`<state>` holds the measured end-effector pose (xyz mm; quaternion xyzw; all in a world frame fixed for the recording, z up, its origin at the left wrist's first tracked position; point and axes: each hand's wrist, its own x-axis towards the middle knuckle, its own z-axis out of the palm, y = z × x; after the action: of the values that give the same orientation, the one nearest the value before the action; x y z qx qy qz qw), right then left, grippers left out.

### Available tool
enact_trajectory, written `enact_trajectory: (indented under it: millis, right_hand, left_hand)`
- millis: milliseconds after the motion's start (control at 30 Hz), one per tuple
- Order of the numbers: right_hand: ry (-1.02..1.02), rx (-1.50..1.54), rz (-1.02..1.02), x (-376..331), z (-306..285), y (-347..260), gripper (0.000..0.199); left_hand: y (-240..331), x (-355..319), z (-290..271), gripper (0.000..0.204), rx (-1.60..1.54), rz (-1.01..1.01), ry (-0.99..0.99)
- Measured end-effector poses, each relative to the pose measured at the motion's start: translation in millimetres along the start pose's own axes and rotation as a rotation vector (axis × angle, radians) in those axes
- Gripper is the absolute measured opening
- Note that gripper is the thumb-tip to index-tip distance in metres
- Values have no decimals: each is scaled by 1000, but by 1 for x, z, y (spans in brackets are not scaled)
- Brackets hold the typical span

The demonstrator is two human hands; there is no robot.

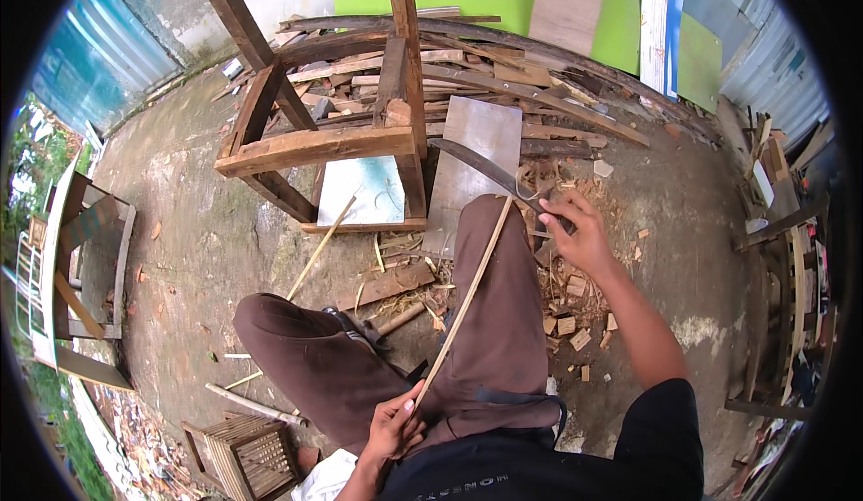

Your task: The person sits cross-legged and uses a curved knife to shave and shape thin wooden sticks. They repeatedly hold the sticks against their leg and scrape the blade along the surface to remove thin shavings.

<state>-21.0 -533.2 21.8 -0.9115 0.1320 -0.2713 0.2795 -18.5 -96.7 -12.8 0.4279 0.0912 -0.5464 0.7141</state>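
My left hand (pixel 394 427), low in front of my body, is closed around the lower end of a thin bamboo strip (pixel 467 299). The strip slants up along my right thigh toward the knee. In my right hand (pixel 578 231) is the handle of a long, dark-bladed machete (pixel 485 166), its blade pointing up and left past my right knee. Near that knee the strip's upper end lies close to the blade; whether they touch I cannot tell. A pale curled shaving (pixel 525 188) shows beside the blade.
A wooden chair frame (pixel 315 152) stands ahead, before a pile of boards (pixel 360 74). Wood chips (pixel 566 326) and shavings litter the ground by my legs. A slatted wooden cage (pixel 247 458) sits at lower left. Another thin strip (pixel 322 246) leans near my left knee.
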Motion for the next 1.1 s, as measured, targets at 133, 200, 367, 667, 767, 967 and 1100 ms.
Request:
enact_trajectory:
  millis: [133, 200, 367, 667, 767, 967, 1100]
  right_hand:
    - [-95, -3, -107, -14, 11, -7, 29]
    - [-96, -20, -28, -13, 15, 8, 29]
    - [257, -139, 265, 26, -17, 95, 25]
    - [262, 498, 573, -15, -13, -15, 27]
    - [282, 662, 539, -8, -5, -31, 27]
    - [443, 1002, 219, 43, 15, -103, 26]
    - [425, 1159, 167, 59, 56, -145, 21]
  left_hand:
    - [-7, -5, -12, 43, 6, 8, 16]
    - [-11, -11, -20, 43, 48, 21, 31]
    - [-17, -23, -25, 43, 39, 60, 22]
    - [38, 3, -16, 53, 140, 285, -30]
    - [86, 7, -13, 51, 295, 431, 31]
    - [165, 66, -17, 52, 432, 904, 51]
    - [174, 92, -28, 47, 408, 969, 151]
